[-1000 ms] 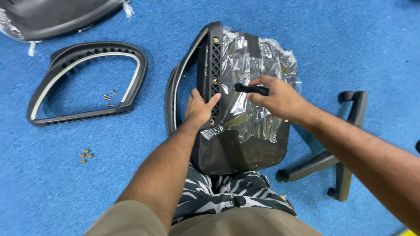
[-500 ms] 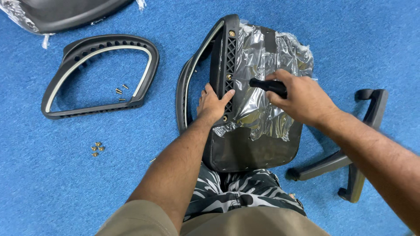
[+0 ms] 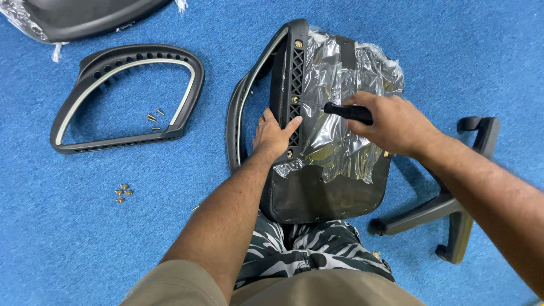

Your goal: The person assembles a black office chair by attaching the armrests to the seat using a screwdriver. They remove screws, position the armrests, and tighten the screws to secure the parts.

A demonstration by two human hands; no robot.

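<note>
- The screwdriver [image 3: 347,111] lies level in the clenched right hand [image 3: 391,126], its tip at a brass screw [image 3: 294,100] on the armrest [image 3: 283,85].
- The left hand [image 3: 273,136] presses flat against that armrest, fingers spread, gripping nothing.
- The armrest stands against the plastic-wrapped seat [image 3: 331,170] on the blue carpet [image 3: 85,238].
- Since a second ago, the right hand has shifted left, bringing the tip to the screw.
- A second armrest [image 3: 127,96] and loose screws [image 3: 122,192] lie to the left; the chair base [image 3: 453,209] to the right.

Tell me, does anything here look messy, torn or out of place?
Yes. The clear plastic wrap on the chair seat is crumpled and torn open. Small brass-coloured screws lie loose on the blue carpet, more inside the spare armrest.
</note>
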